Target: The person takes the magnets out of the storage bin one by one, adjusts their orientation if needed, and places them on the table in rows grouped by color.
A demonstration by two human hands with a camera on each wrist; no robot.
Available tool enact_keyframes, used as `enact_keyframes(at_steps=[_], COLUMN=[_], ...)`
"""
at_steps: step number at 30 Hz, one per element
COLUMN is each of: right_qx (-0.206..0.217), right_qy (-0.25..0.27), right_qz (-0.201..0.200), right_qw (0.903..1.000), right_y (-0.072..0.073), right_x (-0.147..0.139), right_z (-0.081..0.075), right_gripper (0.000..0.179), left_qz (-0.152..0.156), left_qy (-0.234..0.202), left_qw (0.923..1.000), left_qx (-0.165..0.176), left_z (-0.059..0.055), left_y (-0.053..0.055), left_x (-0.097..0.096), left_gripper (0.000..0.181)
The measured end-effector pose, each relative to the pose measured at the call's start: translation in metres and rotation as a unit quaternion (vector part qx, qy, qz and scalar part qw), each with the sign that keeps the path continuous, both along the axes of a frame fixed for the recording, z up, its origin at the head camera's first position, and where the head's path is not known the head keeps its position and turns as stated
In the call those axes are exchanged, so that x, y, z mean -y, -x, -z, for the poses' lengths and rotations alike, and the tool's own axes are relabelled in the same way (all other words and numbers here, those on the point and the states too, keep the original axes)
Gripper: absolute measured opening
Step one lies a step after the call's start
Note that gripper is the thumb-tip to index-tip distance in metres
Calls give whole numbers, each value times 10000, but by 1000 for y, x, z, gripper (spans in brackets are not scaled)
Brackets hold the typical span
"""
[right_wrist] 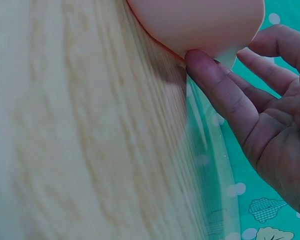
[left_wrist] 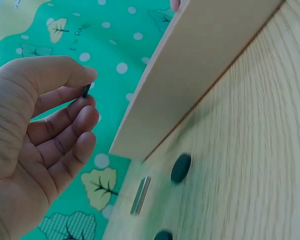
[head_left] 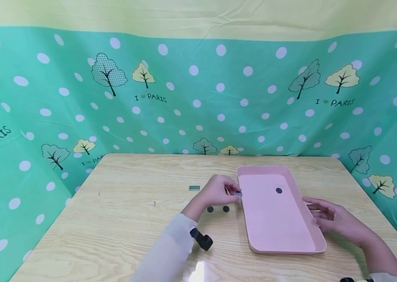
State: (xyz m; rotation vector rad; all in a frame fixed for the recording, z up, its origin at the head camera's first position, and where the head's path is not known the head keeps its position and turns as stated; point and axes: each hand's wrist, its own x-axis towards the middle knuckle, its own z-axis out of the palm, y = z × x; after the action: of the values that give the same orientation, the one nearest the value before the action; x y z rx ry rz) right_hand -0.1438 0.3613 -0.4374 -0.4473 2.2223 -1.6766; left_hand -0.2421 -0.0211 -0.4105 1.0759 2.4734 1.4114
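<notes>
My left hand [head_left: 219,192] pinches a small dark disc [left_wrist: 87,90] between thumb and index finger, the other fingers loosely bent. In the head view it is at the left rim of a shallow pink tray [head_left: 272,223]. Another black disc [head_left: 278,190] lies inside the tray, toward its far end. Outside, below my left hand, two black discs [head_left: 226,209] lie on the table. My right hand [head_left: 341,221] rests its fingertips against the tray's right outer wall; in the right wrist view the thumb [right_wrist: 212,75] touches the pink side.
A small flat rectangular piece [head_left: 194,188], dark with a light edge, lies left of the left hand. The wooden table [head_left: 114,227] carries everything. Behind and beside it hangs a green dotted cloth [head_left: 184,90] with printed trees. A black strap device [head_left: 202,239] sits on the left wrist.
</notes>
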Motion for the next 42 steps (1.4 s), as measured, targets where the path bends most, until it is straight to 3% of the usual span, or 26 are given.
enact_keyframes(at_steps=[7,20,30,36,42], right_qx=[0,37,-21,-68,-82], right_qy=[-77,72,123,77,61], right_qz=[17,-185,-232,-195,-171], right_qw=[10000,9998,9997,9998,9998], right_y=[0,1,1,1,1], right_x=[-1,-2,-3,-3,-3], right_z=[-1,1,2,2,2], right_gripper=[54,53,53,53,53], left_qz=[-194,-605,-818,-693,-840], left_qy=[5,49,287,359,768], left_qw=[9996,9973,9955,9964,9935], left_qx=[-188,-404,-380,-345,-88], left_z=[2,5,3,9,16], left_y=[-3,-18,-23,-25,-28], left_x=[22,73,100,111,118], left_gripper=[11,12,10,8,7])
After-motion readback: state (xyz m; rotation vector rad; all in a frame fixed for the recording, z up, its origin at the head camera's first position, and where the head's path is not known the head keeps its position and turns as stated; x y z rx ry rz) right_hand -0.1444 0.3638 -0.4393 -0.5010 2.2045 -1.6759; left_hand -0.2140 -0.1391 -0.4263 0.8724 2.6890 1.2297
